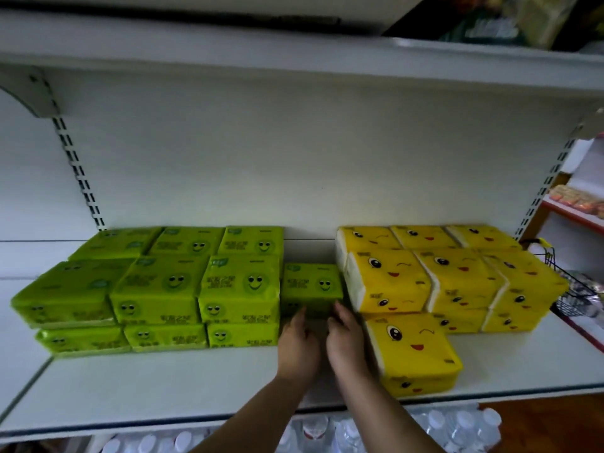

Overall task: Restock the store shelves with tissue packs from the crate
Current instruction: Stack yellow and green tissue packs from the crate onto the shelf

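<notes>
Nearest, under the shelf lip: tops of clear water bottles (438,426), white caps, crowded together.

Two bare forearms rise from the bottom edge over the white shelf (163,387).

Left hand (299,344): palm down, fingers straight and close together, tips against the lower front face of a single green tissue pack (312,289). It holds nothing, only touches.

Right hand (348,341): just beside the left, fingers reaching to the same pack's lower right front corner. Motion blur here; I cannot tell whether the tips press flat or hook round the corner.

The single green pack lies flat on the shelf, in the gap between the two colour blocks, one layer high, its right side close against the yellow block.

Just right of the right wrist: a lone yellow tissue pack (413,354), winking face up, lying ahead of the others and turned slightly askew.

Left block: green stacks (157,289), three columns, two high in front, another row behind.

Right block: yellow stacks (457,276), three columns, two high in front, a row behind.

Far right: a dark wire basket (568,289) at the shelf end.

Behind: white back panel with slotted uprights (78,171), and an upper shelf (294,60) overhead.
</notes>
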Motion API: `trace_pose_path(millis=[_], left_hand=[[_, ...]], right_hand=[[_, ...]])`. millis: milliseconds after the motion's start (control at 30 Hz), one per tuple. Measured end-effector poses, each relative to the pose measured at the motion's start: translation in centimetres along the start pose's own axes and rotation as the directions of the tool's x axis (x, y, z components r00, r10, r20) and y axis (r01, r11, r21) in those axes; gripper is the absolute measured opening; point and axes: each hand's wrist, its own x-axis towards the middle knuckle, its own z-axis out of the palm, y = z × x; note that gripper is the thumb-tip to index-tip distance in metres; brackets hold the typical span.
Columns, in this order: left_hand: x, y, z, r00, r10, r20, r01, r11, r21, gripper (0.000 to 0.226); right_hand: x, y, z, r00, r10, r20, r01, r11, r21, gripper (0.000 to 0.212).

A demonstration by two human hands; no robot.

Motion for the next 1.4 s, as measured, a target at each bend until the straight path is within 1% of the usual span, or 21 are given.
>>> trace_pose_path(millis=[133, 333, 433, 567, 667, 733, 800, 833, 900, 967, 1033, 1100, 1200, 1267, 1333, 1400], left_hand=[[1.4, 0.2, 0.6, 1.0, -0.03, -0.004, 0.03, 0.999, 0.033, 0.054], [3.3, 0.7, 0.5, 0.995, -0.097, -0.016, 0.097, 0.995, 0.01, 0.056], [3.9, 0.7, 0.6, 0.993, -0.115, -0.008, 0.115, 0.993, -0.027, 0.055], [3.8, 1.3, 0.7, 0.995, -0.102, -0.02, 0.095, 0.97, -0.224, 0.047], [2.9, 1.6, 0.9, 0.99, -0.132, -0.042, 0.117, 0.959, -0.257, 0.049], [1.6, 1.5, 0.8, 0.984, -0.167, -0.065, 0.142, 0.948, -0.285, 0.052], [-0.6, 0.9, 0.3, 0.985, -0.155, -0.071, 0.117, 0.919, -0.377, 0.048], [-1.8, 0.5, -0.1, 0.986, -0.144, -0.079, 0.099, 0.904, -0.416, 0.045], [-4.5, -0.7, -1.2, 0.983, -0.142, -0.114, 0.068, 0.867, -0.494, 0.04], [-7.1, -1.8, -2.9, 0.977, -0.153, -0.148, 0.047, 0.834, -0.55, 0.037], [-9.4, -2.8, -5.1, 0.968, -0.147, -0.202, 0.011, 0.833, -0.554, 0.034], [-11.6, -4.2, -8.0, 0.955, -0.139, -0.263, -0.027, 0.839, -0.543, 0.033], [-15.3, -7.8, -13.9, 0.925, -0.156, -0.346, -0.045, 0.859, -0.51, 0.032], [-18.3, -10.8, -18.6, 0.884, -0.21, -0.418, -0.03, 0.867, -0.497, 0.032], [-21.8, -14.1, -23.6, 0.819, -0.272, -0.506, 0.007, 0.886, -0.465, 0.032], [-25.7, -17.5, -28.4, 0.758, -0.318, -0.57, 0.021, 0.885, -0.466, 0.031]], right_hand=[[2.1, -0.5, 0.5, 0.998, 0.047, 0.032, -0.048, 0.999, 0.021, 0.041], [3.5, -1.0, 1.2, 0.993, 0.076, 0.085, -0.077, 0.997, 0.008, 0.042], [3.9, -1.3, 1.6, 0.99, 0.1, 0.104, -0.101, 0.995, 0.005, 0.042], [3.6, -1.6, 1.3, 0.985, 0.119, 0.122, -0.129, 0.989, 0.079, 0.042], [2.5, -1.6, 0.9, 0.987, 0.103, 0.123, -0.12, 0.983, 0.139, 0.041], [1.5, -1.4, 0.7, 0.992, 0.085, 0.09, -0.1, 0.98, 0.172, 0.039], [-0.1, -1.3, 0.2, 0.997, 0.044, 0.056, -0.054, 0.98, 0.192, 0.037], [-1.0, -1.3, -0.1, 0.998, 0.034, 0.06, -0.046, 0.976, 0.212, 0.036], [-3.3, -1.7, -0.5, 0.993, 0.028, 0.113, -0.06, 0.955, 0.292, 0.036], [-5.8, -2.3, -0.3, 0.994, -0.007, 0.111, -0.034, 0.931, 0.362, 0.037], [-8.6, -2.8, 0.7, 0.992, -0.039, 0.117, -0.011, 0.916, 0.4, 0.036], [-11.8, -3.2, 2.7, 0.982, -0.083, 0.172, 0.011, 0.922, 0.387, 0.035], [-17.6, -3.4, 7.6, 0.952, -0.131, 0.275, 0.033, 0.942, 0.333, 0.035], [-22.3, -3.3, 11.7, 0.925, -0.142, 0.352, 0.03, 0.952, 0.304, 0.034], [-27.6, -2.8, 16.0, 0.891, -0.131, 0.435, -0.001, 0.957, 0.291, 0.033], [-33.1, -2.1, 20.3, 0.829, -0.106, 0.549, -0.049, 0.964, 0.261, 0.033]])
